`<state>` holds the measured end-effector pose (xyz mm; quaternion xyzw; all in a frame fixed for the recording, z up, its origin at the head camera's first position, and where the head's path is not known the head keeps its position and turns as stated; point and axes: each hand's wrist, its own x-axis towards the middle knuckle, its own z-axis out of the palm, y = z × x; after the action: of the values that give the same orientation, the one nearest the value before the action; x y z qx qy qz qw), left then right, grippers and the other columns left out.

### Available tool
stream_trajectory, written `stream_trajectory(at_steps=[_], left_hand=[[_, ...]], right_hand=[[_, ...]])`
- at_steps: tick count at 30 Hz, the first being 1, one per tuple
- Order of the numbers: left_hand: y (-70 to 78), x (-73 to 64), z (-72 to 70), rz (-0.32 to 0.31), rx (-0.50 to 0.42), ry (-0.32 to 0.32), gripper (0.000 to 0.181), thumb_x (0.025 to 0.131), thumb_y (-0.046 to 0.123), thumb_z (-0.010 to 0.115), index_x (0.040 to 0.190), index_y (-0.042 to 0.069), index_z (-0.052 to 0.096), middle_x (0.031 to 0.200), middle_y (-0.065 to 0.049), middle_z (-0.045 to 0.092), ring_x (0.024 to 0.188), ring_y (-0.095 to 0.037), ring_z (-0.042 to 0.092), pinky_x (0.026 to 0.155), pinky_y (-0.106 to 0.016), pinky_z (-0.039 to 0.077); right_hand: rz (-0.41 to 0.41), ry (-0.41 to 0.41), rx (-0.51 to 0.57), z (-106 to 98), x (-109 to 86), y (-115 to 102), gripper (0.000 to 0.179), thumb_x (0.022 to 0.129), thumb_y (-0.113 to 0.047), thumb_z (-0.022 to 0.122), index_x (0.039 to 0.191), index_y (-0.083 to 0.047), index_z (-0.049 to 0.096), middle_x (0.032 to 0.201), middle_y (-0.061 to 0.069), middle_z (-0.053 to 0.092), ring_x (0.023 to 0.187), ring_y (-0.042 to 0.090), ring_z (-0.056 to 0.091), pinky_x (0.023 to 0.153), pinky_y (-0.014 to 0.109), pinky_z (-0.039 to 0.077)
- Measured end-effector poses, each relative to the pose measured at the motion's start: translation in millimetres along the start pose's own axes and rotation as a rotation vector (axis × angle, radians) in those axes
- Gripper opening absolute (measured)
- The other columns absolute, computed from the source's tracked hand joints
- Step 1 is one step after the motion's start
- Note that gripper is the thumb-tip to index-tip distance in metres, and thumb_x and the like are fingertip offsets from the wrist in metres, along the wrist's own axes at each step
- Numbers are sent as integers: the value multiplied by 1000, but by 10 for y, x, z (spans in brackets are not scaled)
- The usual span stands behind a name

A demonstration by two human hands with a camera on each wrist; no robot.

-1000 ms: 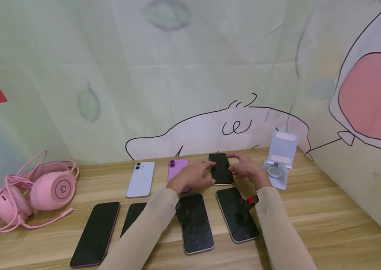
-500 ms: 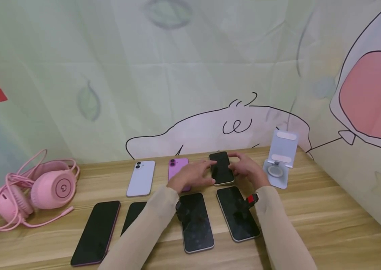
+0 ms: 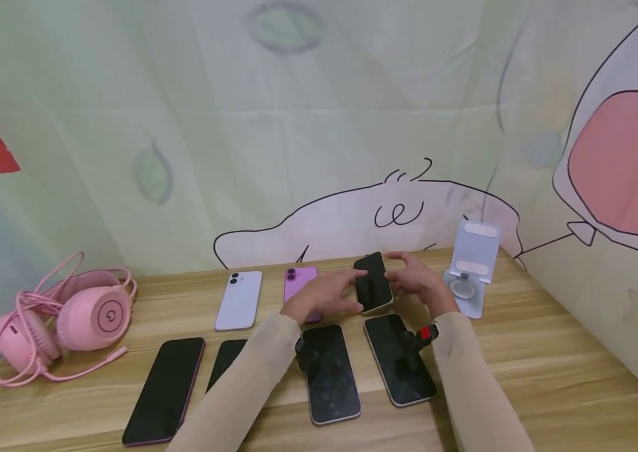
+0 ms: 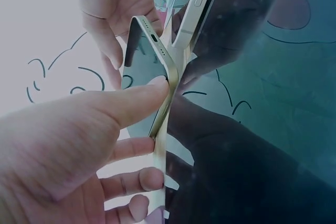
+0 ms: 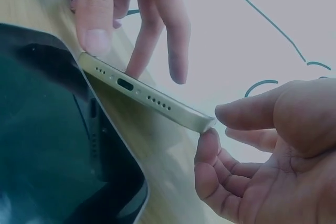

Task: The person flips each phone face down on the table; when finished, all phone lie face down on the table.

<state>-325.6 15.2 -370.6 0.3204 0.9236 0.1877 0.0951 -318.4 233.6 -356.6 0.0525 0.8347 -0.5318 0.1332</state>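
A black-screened smartphone (image 3: 374,284) with a pale gold frame is between both hands at the table's far side, tilted with its right side raised. My left hand (image 3: 327,294) pinches its left edge, thumb on the near corner and fingers along the side. At the opposite edge my right hand (image 3: 416,281) grips it between thumb and fingers; the right wrist view shows these fingertips right at the corner of the smartphone (image 5: 149,98). Its charging port faces the person. Behind the left hand lies a purple phone (image 3: 298,280), partly hidden.
Two dark phones (image 3: 332,383) (image 3: 400,367) lie under the wrists. Further left are a large black phone (image 3: 164,389), another partly covered by the sleeve (image 3: 225,356), and a white phone (image 3: 240,301). Pink headphones (image 3: 93,317) sit at far left, a folding phone stand (image 3: 474,251) at right.
The smartphone between the hands has tipped, its right side rising, and turned slightly. My right hand has shifted up a little with it; the left hand has stayed nearly in place.
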Motion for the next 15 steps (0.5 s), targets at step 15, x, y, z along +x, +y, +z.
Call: stream_trajectory(at_steps=[15], left_hand=[[39,-3,0,50,-61,-34,77,92,37,73,157,28,33,141,-8,56,131,-25,51,109,-46,39]], right_hand=[[-37,-33,29,-35,-23,-86,58,105,-19,50,156,-7,24,96,9,53,79,19,53,71,29,48]])
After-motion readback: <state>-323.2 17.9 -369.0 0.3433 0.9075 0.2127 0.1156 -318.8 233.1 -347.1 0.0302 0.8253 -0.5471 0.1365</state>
